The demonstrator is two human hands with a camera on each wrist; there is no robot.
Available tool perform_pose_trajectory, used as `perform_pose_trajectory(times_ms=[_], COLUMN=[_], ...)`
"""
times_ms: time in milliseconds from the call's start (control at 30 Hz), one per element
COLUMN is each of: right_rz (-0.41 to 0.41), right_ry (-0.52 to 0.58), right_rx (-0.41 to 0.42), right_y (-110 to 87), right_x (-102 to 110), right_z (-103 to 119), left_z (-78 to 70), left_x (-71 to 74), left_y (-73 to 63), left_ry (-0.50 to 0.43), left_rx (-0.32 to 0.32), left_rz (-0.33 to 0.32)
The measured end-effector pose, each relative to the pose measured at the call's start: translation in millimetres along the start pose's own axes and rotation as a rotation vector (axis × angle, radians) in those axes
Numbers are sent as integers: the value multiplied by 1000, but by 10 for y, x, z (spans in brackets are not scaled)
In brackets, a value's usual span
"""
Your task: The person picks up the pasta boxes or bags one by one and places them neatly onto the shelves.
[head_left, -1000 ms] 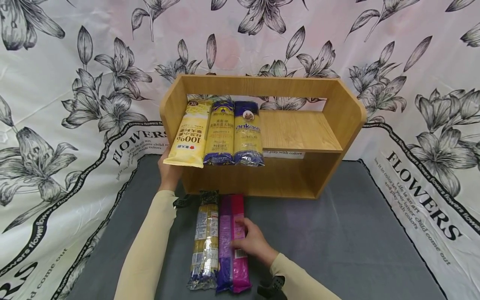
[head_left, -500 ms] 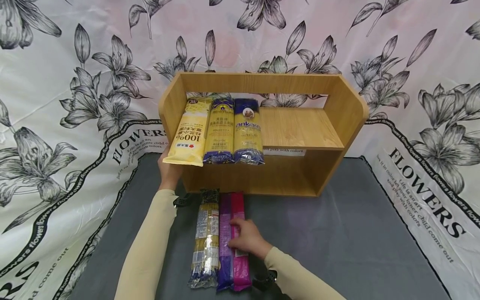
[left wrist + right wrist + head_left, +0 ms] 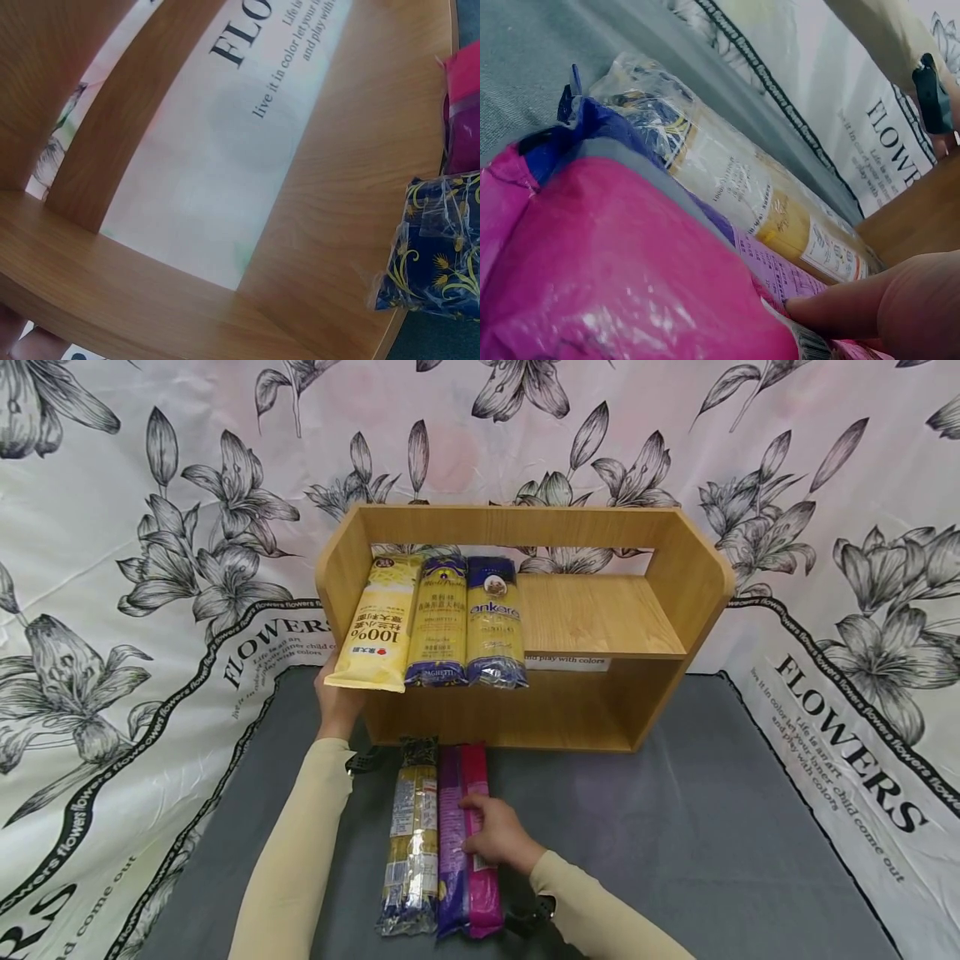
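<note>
A pink-and-purple packet (image 3: 480,893) lies lengthwise on the grey cloth, and my right hand (image 3: 504,837) pinches it near its middle, thumb and fingers across its width. Beside it on the left is a clear-and-gold spaghetti pack (image 3: 408,852) with a dark blue end (image 3: 439,251). My left hand (image 3: 339,697) grips the left side panel of the wooden shelf (image 3: 517,520); its fingers (image 3: 37,346) show outside the panel in the left wrist view, the rest partly hidden by a yellow pasta pack (image 3: 378,627).
On the upper board, right of the yellow pack, lie two blue-and-yellow spaghetti packs, the middle one (image 3: 438,627) and the right one (image 3: 497,622). The shelf's lower board (image 3: 510,722) is just beyond the packets on the cloth. A flower-printed fabric (image 3: 825,568) hangs behind.
My right hand has shifted slightly left, and the pink-and-purple packet has tipped a little under its fingers. The left hand keeps its place at the shelf's side.
</note>
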State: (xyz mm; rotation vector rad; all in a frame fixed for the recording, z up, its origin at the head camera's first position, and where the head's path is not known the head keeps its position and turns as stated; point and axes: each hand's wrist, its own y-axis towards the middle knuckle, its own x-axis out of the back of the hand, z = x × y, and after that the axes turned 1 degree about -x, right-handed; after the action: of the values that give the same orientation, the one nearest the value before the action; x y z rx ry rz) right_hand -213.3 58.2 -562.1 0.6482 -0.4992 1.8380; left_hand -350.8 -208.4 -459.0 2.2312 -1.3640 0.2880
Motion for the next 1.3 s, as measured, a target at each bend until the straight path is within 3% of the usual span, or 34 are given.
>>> perform_pose_trajectory(times_ms=[300, 433, 767, 933, 1133, 1300], right_rz=[83, 89, 164, 151, 133, 82], right_ry=[171, 221, 490, 560, 656, 675], right_rx=[-149, -178, -240, -271, -284, -302], right_y=[-9, -42, -307, -439, -571, -703], right_x=[78, 113, 183, 234, 349, 481], right_z=[-50, -77, -197, -272, -406, -514], left_z=[28, 14, 9, 10, 42, 56], left_x=[-6, 0, 18, 20, 12, 6], left_y=[1, 6, -10, -10, -6, -3], left_ry=[-23, -13, -28, -32, -93, -67], left_rx=[-11, -21, -11, -21, 9, -7], left_rz=[-7, 0, 5, 3, 13, 15])
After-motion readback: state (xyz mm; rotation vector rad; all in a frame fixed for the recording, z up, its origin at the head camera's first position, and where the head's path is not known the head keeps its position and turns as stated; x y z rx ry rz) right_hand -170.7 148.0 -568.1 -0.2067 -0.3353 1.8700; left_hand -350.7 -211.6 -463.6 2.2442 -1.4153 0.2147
